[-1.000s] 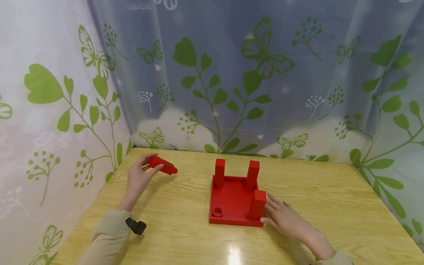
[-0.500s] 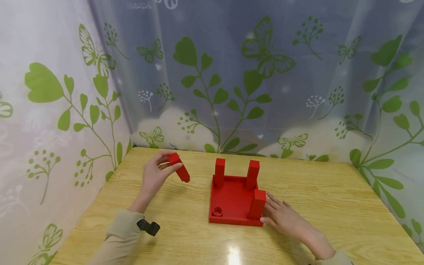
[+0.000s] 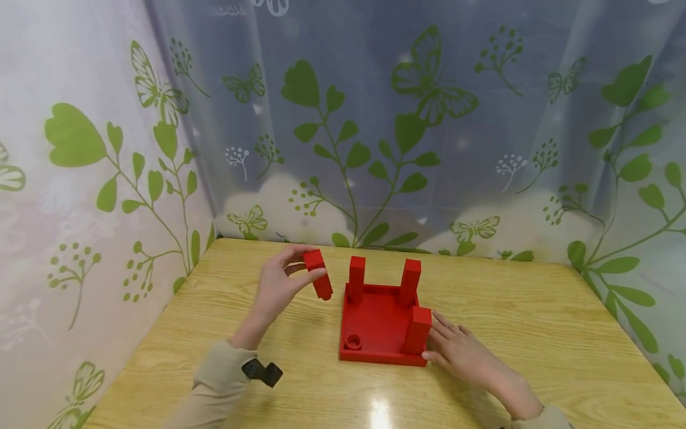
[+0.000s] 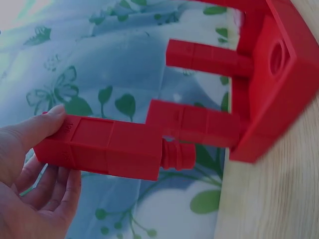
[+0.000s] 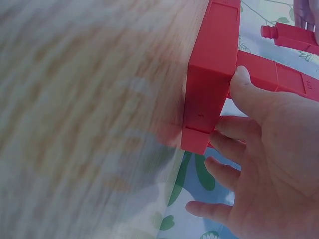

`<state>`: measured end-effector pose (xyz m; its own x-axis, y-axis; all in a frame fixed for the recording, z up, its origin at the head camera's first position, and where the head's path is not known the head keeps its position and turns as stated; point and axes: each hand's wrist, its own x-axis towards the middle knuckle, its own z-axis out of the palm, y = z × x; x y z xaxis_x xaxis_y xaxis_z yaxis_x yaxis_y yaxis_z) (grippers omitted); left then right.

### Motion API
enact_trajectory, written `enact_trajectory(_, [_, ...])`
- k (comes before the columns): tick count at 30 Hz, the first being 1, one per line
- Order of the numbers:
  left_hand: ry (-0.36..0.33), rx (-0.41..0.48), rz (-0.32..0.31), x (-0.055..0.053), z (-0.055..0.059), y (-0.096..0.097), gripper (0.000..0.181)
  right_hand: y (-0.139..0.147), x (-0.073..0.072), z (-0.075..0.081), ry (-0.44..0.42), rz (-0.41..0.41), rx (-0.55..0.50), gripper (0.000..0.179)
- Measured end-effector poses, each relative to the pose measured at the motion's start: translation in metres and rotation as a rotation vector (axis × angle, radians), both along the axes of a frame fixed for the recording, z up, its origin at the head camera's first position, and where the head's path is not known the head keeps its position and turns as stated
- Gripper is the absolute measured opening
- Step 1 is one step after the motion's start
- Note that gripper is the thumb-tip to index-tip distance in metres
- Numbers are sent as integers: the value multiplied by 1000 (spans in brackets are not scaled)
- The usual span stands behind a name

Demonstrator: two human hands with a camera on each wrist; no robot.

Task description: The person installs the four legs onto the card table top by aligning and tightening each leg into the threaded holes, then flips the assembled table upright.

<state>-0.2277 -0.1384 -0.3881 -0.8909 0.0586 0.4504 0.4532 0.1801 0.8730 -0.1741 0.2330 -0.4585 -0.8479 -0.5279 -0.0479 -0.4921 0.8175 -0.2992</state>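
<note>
My left hand (image 3: 276,289) pinches a red square table leg (image 3: 319,275) near its top, thumb on one side and fingers on the other. In the left wrist view the leg's threaded end (image 4: 179,155) points away from the hand. The leg hangs tilted in the air, left of a red square tabletop (image 3: 377,325) lying upturned. Three red legs stand at its other corners, one of them the near-right leg (image 3: 417,331). A round socket (image 3: 352,342) shows at the near-left corner. My right hand (image 3: 463,357) rests against the tabletop's right side, fingers extended, thumb at its near corner.
The upturned piece lies on a wooden table (image 3: 536,322). A patterned curtain (image 3: 343,137) rises along the table's back edge, with more patterned cloth on both sides. A black strap (image 3: 262,373) sits on the left wrist.
My left hand has moved right with the red leg, nearer the upturned tabletop. The leg has swung from nearly level to steeper, threaded end down. The right hand stays put.
</note>
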Motion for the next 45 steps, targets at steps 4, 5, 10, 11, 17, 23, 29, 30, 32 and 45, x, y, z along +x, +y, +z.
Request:
enact_trajectory(4, [4, -3, -29, 5, 2, 9, 40, 0, 0, 0, 3, 5, 0, 68])
enact_trajectory(5, [8, -7, -35, 5, 2, 11, 40, 0, 0, 0, 3, 5, 1, 68])
enact_trajectory(10, [4, -6, -68, 10, 1, 20, 40, 0, 1, 0, -1, 6, 3, 68])
enact_trajectory(11, [-2, -4, -75, 11, 0, 22, 40, 0, 1, 0, -2, 5, 2, 68])
enact_trajectory(17, [-55, -16, -103, 17, -6, 32, 40, 0, 1, 0, 1, -2, 2, 68])
enact_trajectory(23, [-107, -28, -141, 23, -15, 38, 41, 0, 1, -1, 1, -2, 1, 68])
enact_trajectory(29, [-141, -84, -163, 29, -27, 41, 41, 0, 1, 0, 18, 11, 8, 67])
enact_trajectory(30, [-145, -93, -166, 29, -29, 41, 40, 0, 1, 0, 22, 13, 8, 67])
enact_trajectory(32, [-155, -104, -167, 30, -32, 42, 40, 0, 2, 1, 26, 16, 8, 66])
enact_trajectory(45, [-180, -150, -226, 32, -43, 45, 38, -1, 1, 1, 19, 12, 6, 66])
